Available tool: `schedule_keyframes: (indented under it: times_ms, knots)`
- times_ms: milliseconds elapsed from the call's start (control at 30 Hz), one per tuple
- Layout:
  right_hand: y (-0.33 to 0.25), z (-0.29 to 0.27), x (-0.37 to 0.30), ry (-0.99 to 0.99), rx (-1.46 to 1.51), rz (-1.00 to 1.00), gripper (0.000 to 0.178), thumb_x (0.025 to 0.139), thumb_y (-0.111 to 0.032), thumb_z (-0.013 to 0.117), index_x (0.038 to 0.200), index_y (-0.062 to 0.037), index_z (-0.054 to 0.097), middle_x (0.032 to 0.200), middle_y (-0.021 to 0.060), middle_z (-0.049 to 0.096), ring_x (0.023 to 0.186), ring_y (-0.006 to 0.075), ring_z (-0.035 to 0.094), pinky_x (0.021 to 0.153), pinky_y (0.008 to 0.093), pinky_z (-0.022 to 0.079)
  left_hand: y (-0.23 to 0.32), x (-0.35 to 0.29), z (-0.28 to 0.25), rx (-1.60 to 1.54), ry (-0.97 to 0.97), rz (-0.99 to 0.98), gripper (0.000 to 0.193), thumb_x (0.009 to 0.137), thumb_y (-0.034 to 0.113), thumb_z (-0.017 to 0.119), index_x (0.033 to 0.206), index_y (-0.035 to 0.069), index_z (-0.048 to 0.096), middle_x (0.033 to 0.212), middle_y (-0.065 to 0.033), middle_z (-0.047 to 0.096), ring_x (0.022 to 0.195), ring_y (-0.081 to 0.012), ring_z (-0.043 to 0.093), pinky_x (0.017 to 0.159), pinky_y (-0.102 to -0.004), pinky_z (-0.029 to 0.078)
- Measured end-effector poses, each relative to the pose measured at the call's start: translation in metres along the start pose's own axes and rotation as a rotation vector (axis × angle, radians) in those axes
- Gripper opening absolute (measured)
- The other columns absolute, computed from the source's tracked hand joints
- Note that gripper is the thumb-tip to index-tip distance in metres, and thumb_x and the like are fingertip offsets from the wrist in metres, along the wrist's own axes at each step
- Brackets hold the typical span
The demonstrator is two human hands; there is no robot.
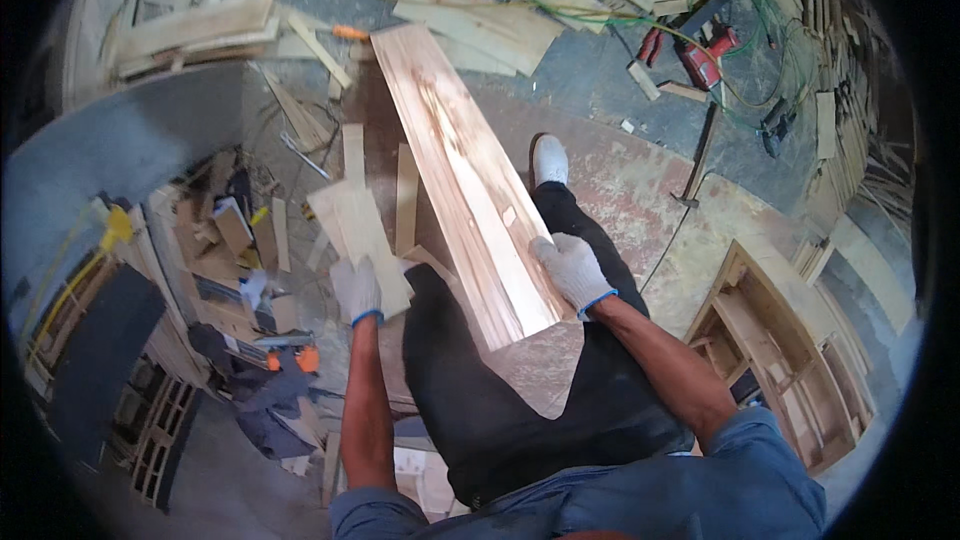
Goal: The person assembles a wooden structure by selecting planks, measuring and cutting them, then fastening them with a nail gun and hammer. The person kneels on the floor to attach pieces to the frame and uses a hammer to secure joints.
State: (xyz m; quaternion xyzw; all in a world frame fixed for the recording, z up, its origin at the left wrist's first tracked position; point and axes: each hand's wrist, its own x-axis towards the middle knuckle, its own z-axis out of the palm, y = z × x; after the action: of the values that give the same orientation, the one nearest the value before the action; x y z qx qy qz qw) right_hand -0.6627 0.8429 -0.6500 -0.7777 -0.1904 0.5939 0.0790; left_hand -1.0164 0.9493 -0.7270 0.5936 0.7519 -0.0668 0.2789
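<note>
A long wooden plank [450, 165] with reddish-brown grain slants from the upper middle down across my lap. My right hand [575, 272], in a white knitted glove with a blue cuff, is closed on the plank's right edge near its lower end. A small pale wood chip [509, 216] lies on the plank's face. To the left, my gloved left hand [357, 290] is closed at the lower left edge of a shorter pale board [355, 225]; its thumb is hidden. Beside that board stands a narrow wood strip [407, 200], partly behind the plank.
Board offcuts [480, 20] and stacked planks [195, 30] cover the far floor. A red nail gun [705, 60], red-handled pliers [650, 47] and a green hose [765, 10] lie at the far right. A hammer [700, 160] and wooden frame [770, 360] are on the right.
</note>
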Motion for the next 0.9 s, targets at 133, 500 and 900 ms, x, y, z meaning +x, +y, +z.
schedule_keyframes:
  times_ms: [133,500,900]
  knots:
    - [0.02,-0.048,-0.02,-0.025,-0.171,0.007,0.051,0.092,-0.046,0.053,0.091,0.0027,0.066,0.091,0.0276,0.067,0.092,0.0434,0.065,0.08,0.049,0.049,0.031,-0.04,-0.043,-0.126,0.021,-0.05,0.032,0.084,0.02,0.061,0.1,-0.008,0.065,0.091,-0.0213,0.068,0.084,-0.032,0.064,0.079,-0.042,0.048]
    - [0.077,-0.126,-0.057,-0.027,-0.32,-0.017,0.056,0.084,-0.052,0.058,0.1,0.0006,0.07,0.093,0.0274,0.068,0.09,0.0433,0.066,0.083,0.0492,0.05,0.178,-0.074,-0.022,-0.626,-0.171,-0.077,0.023,0.088,0.015,0.062,0.1,-0.004,0.066,0.092,-0.0102,0.067,0.082,-0.0158,0.06,0.075,-0.0324,0.049]
    - [0.179,-0.212,-0.02,-0.064,-0.531,0.068,0.047,0.084,-0.048,0.06,0.103,-0.0065,0.071,0.096,0.0226,0.068,0.09,0.0396,0.066,0.079,0.0475,0.051,0.209,-0.126,0.037,-0.624,-0.365,-0.12,0.031,0.091,0.02,0.06,0.108,-0.005,0.064,0.099,-0.0119,0.068,0.081,-0.018,0.062,0.074,-0.0332,0.05]
